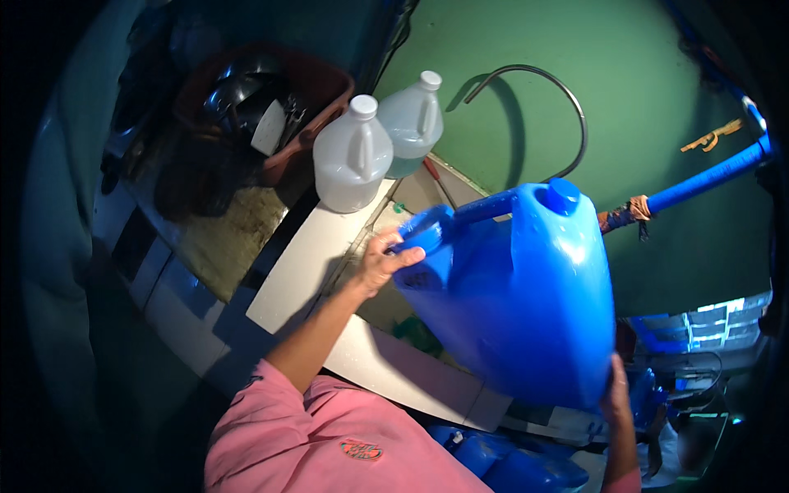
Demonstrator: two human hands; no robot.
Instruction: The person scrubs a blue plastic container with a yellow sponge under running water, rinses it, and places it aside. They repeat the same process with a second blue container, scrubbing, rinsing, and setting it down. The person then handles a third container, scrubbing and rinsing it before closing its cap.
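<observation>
A large blue plastic water container (526, 287) is tilted over the white-edged counter in front of me. Its small blue cap (564, 197) faces up beside the handle, and a wide round blue neck or lid (426, 230) sticks out at its left end. Around that round part my left hand (385, 261) is closed, thumb on top. My right hand (616, 393) presses on the container's lower right side, its fingers partly hidden behind it. Beyond my left hand stand two translucent jugs with white caps, a nearer jug (353, 160) and a farther jug (413, 123).
A curved metal spout (567, 107) rises against the green wall (641, 82). From the right comes a blue pipe (707, 174) with a wrapped joint. A reddish-brown basin (333, 111) with metal ware sits at far left. Below the counter lie more blue containers (526, 472).
</observation>
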